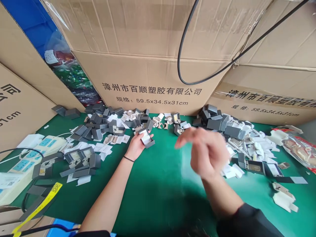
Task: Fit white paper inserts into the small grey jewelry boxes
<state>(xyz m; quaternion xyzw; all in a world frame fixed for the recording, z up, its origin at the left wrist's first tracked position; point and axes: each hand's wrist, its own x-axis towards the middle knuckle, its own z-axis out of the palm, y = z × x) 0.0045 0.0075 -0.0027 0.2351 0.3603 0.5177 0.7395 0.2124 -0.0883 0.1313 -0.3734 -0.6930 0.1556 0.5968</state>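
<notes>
My left hand (136, 144) grips a small dark grey jewellery-type box (147, 139), its lid raised and a white lining showing inside. Thumb and fingers close round the box from the left. To the right, my right hand (207, 151) hangs above the green table, apart from the box and smeared by motion. One finger stretches left while others look bent; whether anything is in them cannot be made out. Behind my left hand lie more grey boxes (117, 128), some open, with loose white papers (105, 149) among them.
A second heap of grey boxes (213, 123) and white scraps (259, 141) lies on the right of the green table (158, 191). Large cartons (148, 72) stand behind, with a black cable (181, 65) hanging down. At left is a power strip (37, 151); a plastic bag (300, 148) sits far right.
</notes>
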